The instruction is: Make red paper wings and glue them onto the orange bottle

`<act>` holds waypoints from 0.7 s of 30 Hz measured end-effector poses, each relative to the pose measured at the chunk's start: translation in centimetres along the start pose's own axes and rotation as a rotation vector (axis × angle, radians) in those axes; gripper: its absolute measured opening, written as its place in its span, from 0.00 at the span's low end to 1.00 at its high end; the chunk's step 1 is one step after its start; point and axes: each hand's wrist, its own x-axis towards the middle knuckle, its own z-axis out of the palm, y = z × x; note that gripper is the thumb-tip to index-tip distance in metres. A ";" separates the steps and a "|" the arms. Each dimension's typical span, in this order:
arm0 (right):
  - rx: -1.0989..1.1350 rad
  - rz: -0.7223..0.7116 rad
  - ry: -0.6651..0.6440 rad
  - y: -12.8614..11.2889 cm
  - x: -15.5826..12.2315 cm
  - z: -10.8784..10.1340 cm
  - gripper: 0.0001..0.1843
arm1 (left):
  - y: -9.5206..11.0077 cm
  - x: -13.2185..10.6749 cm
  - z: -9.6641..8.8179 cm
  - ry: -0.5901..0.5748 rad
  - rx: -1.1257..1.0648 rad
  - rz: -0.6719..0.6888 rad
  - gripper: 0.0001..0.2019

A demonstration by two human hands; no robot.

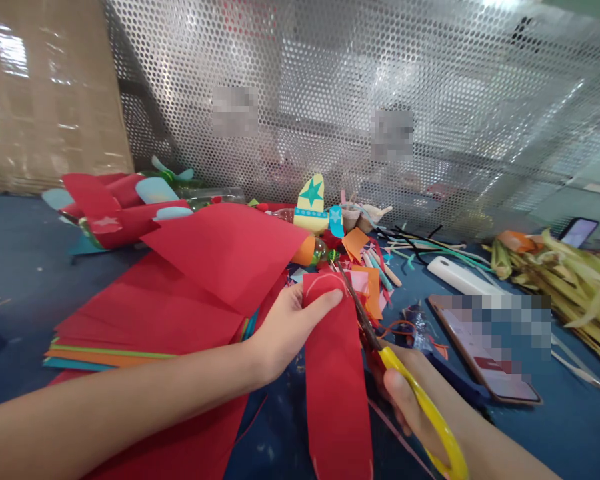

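Note:
A long red paper strip (pixel 336 387) hangs in front of me, with a curved pale line drawn near its top end. My left hand (pixel 293 327) grips it near that end, thumb lying on top. In my right hand (pixel 405 383) is a pair of scissors (pixel 415 393) with yellow handles and dark blades. The blades point up and away, along the strip's upper right edge. Part of my right hand is hidden behind the scissors and the paper. Beyond the strip's top lie orange paper scraps (pixel 375 293).
To the left lie red paper sheets (pixel 155 300) over coloured ones. Paper-decorated bottles (pixel 115 207) rest at the back left. On the right are a phone (pixel 485 353), a white long tool (pixel 460 277) and dried corn husks (pixel 585 287). A perforated metal panel (pixel 305 80) stands behind.

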 end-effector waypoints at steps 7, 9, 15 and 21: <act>0.112 0.088 -0.070 0.6 0.3 -0.2 0.29 | -0.5 0.9 -0.7 -0.012 0.019 0.039 0.11; 0.121 0.071 -0.080 0.8 0.4 -0.3 0.28 | -0.9 1.1 -1.0 -0.027 0.050 0.014 0.13; 0.015 0.074 -0.089 1.5 0.4 -0.6 0.27 | -1.9 1.5 -1.7 -0.098 0.024 -0.053 0.12; -0.101 0.152 -0.113 1.9 0.1 -0.8 0.26 | -1.8 1.8 -1.9 -0.089 -0.070 -0.100 0.10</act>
